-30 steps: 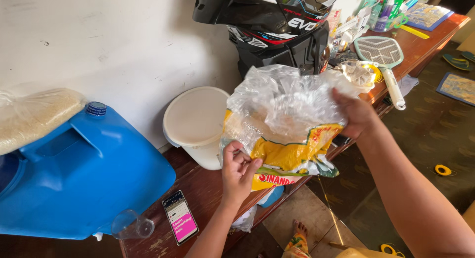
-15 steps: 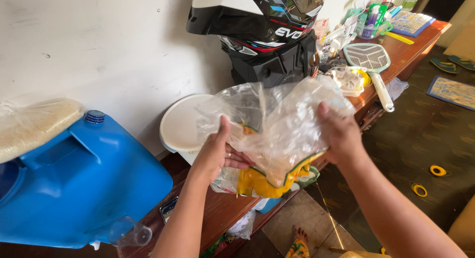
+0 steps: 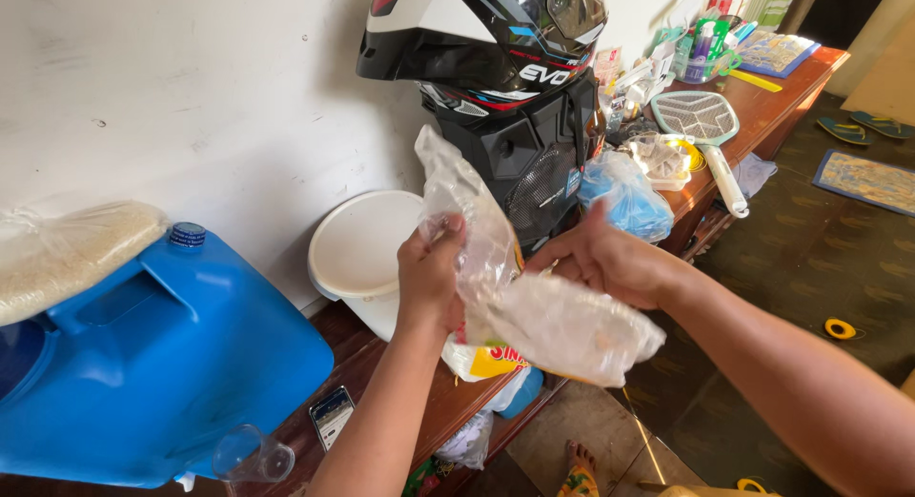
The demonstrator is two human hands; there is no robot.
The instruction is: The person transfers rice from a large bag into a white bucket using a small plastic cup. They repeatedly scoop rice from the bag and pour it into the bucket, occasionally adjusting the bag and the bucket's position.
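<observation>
**Two hands fold a clear plastic bag above a wooden table**

The left hand [image 3: 431, 273] is clenched around the upper part of a crumpled clear plastic bag [image 3: 534, 306], its fingers curled over the film so that a loose flap stands up above the knuckles. The right hand [image 3: 600, 261] grips the same bag from the other side, thumb raised and fingers pressed into the plastic, just beside the left hand. The bag hangs between them in the air, its lower part bulging down toward the table edge; a yellow and white printed panel shows at its underside.

Directly behind the hands stands a white lidded bucket [image 3: 367, 244] against the wall, and above it a black, white and red motorcycle helmet [image 3: 486, 30]. To the left lies a large blue water container [image 3: 162, 364] with a sack of rice [image 3: 67, 254] resting on top. On the wooden table [image 3: 376, 364] near the container lie a smartphone [image 3: 332, 416] and a clear plastic cup [image 3: 250, 454] on its side. Farther right are a blue plastic bag [image 3: 624, 197] and a green electric fly swatter [image 3: 705, 125].
</observation>
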